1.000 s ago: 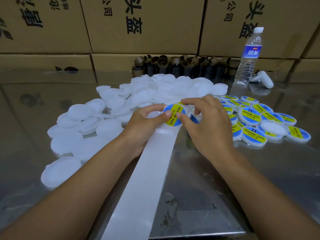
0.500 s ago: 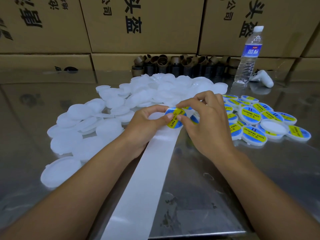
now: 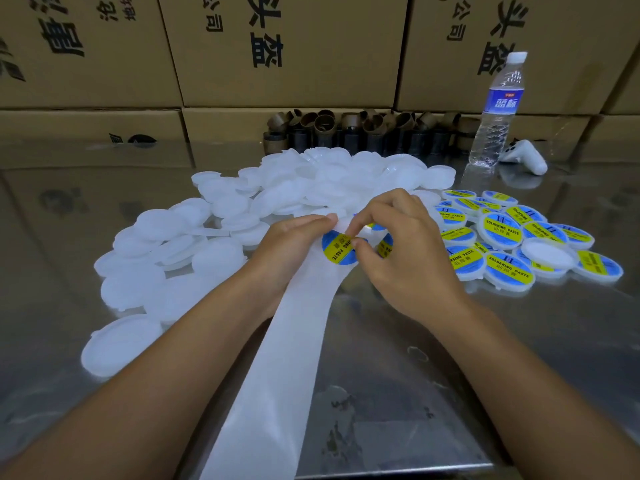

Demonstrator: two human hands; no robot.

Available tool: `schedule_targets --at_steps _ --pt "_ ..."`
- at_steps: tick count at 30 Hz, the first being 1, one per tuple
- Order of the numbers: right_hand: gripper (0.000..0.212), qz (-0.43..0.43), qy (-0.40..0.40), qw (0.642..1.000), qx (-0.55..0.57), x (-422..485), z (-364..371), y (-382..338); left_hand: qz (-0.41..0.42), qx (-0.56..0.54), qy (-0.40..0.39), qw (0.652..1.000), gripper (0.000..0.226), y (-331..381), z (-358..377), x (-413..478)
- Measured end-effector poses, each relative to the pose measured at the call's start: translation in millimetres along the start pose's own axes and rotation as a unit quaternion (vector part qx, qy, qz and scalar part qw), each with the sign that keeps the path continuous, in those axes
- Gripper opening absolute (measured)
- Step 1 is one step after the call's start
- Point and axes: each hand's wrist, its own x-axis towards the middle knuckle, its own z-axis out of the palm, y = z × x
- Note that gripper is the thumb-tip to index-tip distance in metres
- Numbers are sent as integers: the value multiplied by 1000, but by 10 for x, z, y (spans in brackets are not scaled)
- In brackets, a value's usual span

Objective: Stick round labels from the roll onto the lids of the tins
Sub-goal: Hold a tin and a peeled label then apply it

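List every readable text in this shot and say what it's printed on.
"SOLDERING PASTE": on the labelled lids at the right.
"PASTE": on the label on the backing strip; the rest is covered.
"头盔": on the cardboard boxes.
"公司": on the same boxes.
Water bottle label: too blurred to read.

Back wall: stacked brown cardboard boxes (image 3: 294,46), black Chinese characters printed on the faces. Work surface: polished metal table (image 3: 433,393), scuffed, mirroring the boxes dimly. Along its far edge, a row of short brown cardboard tube cores (image 3: 363,129). Far right: upright clear water bottle (image 3: 495,112), blue label, white cap; just beside it a white handle-shaped device (image 3: 526,157) lying down. Light soft, even.
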Motion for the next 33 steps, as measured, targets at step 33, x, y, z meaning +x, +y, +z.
schedule_targets --at_steps 33 --pt "36 106 67 912 391 72 -206 -127 -22 -304 -65 950 40 152 -33 -67"
